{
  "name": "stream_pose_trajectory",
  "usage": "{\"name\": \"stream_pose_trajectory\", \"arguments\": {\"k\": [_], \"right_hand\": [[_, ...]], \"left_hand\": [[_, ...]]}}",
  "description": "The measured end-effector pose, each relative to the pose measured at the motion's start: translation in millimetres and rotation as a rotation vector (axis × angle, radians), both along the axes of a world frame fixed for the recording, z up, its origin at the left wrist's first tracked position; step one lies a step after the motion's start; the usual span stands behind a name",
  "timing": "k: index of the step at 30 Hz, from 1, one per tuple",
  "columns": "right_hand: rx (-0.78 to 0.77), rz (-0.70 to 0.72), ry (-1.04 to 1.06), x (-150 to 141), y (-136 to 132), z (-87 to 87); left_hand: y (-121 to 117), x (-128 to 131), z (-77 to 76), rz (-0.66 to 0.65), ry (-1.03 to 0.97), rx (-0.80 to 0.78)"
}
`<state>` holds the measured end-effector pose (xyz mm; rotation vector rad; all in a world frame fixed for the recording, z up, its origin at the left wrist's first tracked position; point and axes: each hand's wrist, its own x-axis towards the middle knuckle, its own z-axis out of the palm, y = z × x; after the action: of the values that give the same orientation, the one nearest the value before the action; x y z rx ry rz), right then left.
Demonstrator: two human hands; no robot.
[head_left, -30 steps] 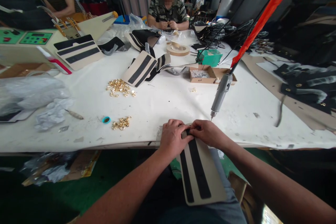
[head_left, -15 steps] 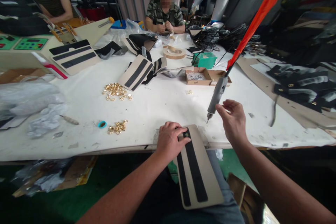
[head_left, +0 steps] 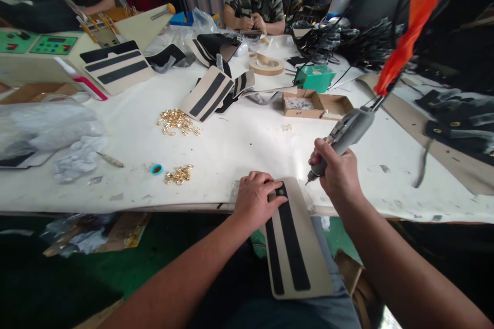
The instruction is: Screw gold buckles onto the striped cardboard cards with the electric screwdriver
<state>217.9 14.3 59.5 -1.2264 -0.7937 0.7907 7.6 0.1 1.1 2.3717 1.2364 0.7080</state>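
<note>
My left hand (head_left: pixel 257 198) grips the top of a beige panel (head_left: pixel 297 216) with two black strips. Its thumb and forefinger lie on either side of a small round metal fitting (head_left: pixel 281 192) on one strip. The panel's upper end is at the table edge and its lower part is over my lap. My right hand (head_left: pixel 339 169) is wrapped round a grey electric screwdriver (head_left: pixel 349 131), tilted with its bit pointing down and left. The bit is to the right of the panel, apart from it. An orange wrapping (head_left: pixel 409 43) hangs above the tool.
Gold-coloured hardware lies in a larger pile (head_left: pixel 177 122) and a smaller pile (head_left: pixel 179 175), beside a blue ring (head_left: pixel 157 169) and an awl-like tool (head_left: pixel 110 159). Farther back are more striped panels (head_left: pixel 206 93), cardboard boxes (head_left: pixel 303 112), a green box (head_left: pixel 314 78) and a tape roll (head_left: pixel 266 66). A co-worker (head_left: pixel 254 5) sits opposite.
My right hand has closed round the screwdriver, which has swung from near upright to a tilt. My left hand stays on the panel. The whole view has shifted slightly.
</note>
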Motion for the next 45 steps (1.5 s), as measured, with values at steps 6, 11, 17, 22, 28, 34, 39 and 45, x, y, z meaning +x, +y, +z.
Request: {"name": "stream_pose_trajectory", "arguments": {"k": [6,11,17,22,28,34,39,45], "right_hand": [[0.055,0.163,-0.077,-41.4,-26.4,-1.3],[0.081,0.138,-0.098,-51.3,-24.5,-13.9],[0.07,0.138,-0.09,-53.5,-22.2,-16.9],[0.044,0.143,-0.111,-54.9,-21.1,-20.0],[0.065,0.157,-0.189,-53.6,-22.1,-21.2],[0.091,0.291,-0.217,-51.5,-22.9,-16.9],[0.109,0.356,-0.268,-51.4,-22.2,-9.9],[0.109,0.439,-0.271,-50.2,-20.3,-12.5]], "left_hand": [[-0.6,0.5,3.2,0.003,0.017,-0.004],[-0.6,0.1,3.2,-0.006,0.0,0.001],[-0.4,-0.4,2.5,-0.003,-0.01,0.001],[-0.2,-0.5,3.5,-0.006,0.0,-0.009],[-0.1,-0.1,4.7,-0.005,0.004,-0.008],[-0.4,-0.4,5.8,-0.015,0.014,0.0],[-0.3,-0.4,3.4,-0.012,0.016,0.027],[-1.1,0.2,0.8,-0.005,0.004,0.015]]}}
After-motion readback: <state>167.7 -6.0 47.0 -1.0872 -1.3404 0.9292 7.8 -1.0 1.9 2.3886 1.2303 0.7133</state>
